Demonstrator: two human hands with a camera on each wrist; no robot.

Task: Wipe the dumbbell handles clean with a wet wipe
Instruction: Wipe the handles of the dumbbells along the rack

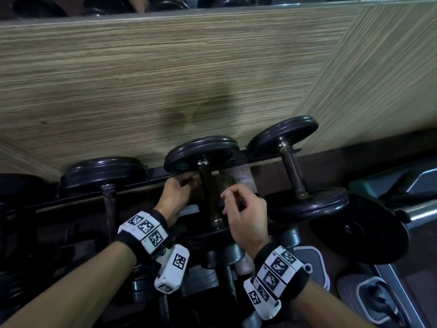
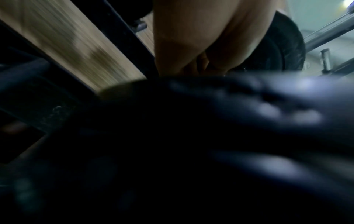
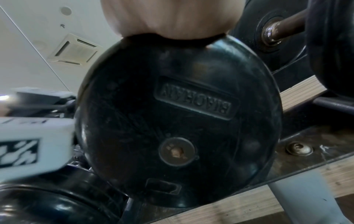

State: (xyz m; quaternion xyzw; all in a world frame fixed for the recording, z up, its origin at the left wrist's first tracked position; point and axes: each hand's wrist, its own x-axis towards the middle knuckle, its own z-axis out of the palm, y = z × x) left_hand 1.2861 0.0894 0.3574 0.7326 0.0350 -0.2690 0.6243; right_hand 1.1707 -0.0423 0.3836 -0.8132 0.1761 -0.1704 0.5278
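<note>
A wall panel [image 1: 165, 79] of streaked, wood-grain finish rises behind a dark metal rack rail [image 1: 260, 158], with a mirror strip [image 1: 165, 3] along its top. Overhead, a white ceiling [image 3: 28, 53] carries a square air-conditioning vent [image 3: 74, 50]. The light is dim.

Black rubber dumbbell plates [image 1: 201, 151] on dark brown handles [image 1: 210, 197] sit against a beige, finely striped wood-grain wall [image 1: 165, 79], beside white wristbands [image 1: 144, 229] printed with black square-patterned markers.
</note>
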